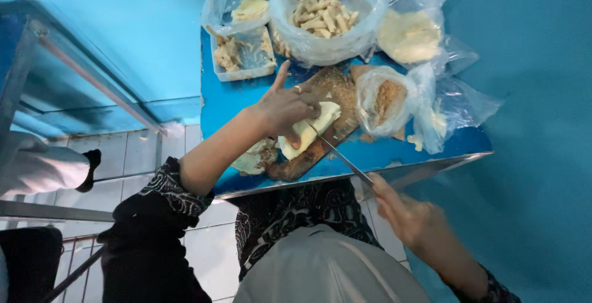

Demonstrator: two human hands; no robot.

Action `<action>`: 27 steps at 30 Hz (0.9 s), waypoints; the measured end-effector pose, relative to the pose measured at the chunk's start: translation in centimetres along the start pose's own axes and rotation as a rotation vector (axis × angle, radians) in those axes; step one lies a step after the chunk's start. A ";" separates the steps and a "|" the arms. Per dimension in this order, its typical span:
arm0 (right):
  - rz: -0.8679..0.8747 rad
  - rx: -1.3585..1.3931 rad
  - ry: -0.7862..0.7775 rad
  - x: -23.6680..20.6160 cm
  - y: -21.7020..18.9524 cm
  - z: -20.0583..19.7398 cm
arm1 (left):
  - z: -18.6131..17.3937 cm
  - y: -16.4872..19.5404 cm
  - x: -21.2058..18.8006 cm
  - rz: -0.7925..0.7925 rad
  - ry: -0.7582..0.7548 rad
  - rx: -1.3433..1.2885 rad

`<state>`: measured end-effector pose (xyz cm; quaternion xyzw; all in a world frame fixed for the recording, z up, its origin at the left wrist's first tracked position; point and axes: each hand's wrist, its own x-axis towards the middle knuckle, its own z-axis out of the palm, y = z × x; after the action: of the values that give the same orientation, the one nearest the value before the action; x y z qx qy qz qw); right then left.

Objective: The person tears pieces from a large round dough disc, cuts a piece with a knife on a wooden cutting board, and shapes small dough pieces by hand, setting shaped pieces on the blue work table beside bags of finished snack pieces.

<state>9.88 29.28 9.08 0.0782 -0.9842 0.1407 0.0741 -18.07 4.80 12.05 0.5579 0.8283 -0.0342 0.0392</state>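
Pale yellow dough (pixel 308 131), a flat oblong slab, lies on a brown wooden cutting board (pixel 336 90) on a small blue table (pixel 228 102), directly in front of the person seen from above. Its long axis runs diagonally, from the lower left near the person up to the right. The left hand (pixel 287 107) rests on top of the slab, fingers curled down over its upper edge to pin it, while the index finger sticks up free; a ring shows on one finger. The right hand (pixel 404 210) is lower and further right, off the table edge, closed around the handle of a long thin knife (pixel 339 155). The blade slants up and left from that hand and its tip meets the dough just beside the left fingertips, crossing the slab's long axis. So the left hand is the one on the dough, and the right reaches it only through the blade. Behind the board stand a clear plastic bag of short beige sticks (pixel 324 13), a clear tub with crumbly scraps (pixel 240 53), a bag of brown crumbs (pixel 385 99) and further bags holding pale dough (pixel 408 34). A second pale lump (pixel 253 158) sits at the board's near left end. White floor tiles (pixel 209 247) show below the table.
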 end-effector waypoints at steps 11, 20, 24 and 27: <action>0.423 0.087 0.523 -4.5 2.6 -8.8 | -1.5 2.2 -1.5 -0.032 0.132 0.195; 0.434 -0.400 0.547 5.4 10.0 -1.7 | 0.7 3.9 -5.2 -0.507 0.336 -0.072; 0.459 -0.442 0.398 6.2 9.7 -0.1 | 2.4 3.6 -6.4 -0.560 0.307 -0.348; 0.436 -0.545 0.377 5.9 10.1 -0.5 | 3.4 3.9 -6.2 -0.577 0.341 -0.372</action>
<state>2.39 38.17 7.90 -0.1821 -0.9482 -0.1013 0.2398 -12.05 0.25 9.23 0.2829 0.9380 0.2003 -0.0097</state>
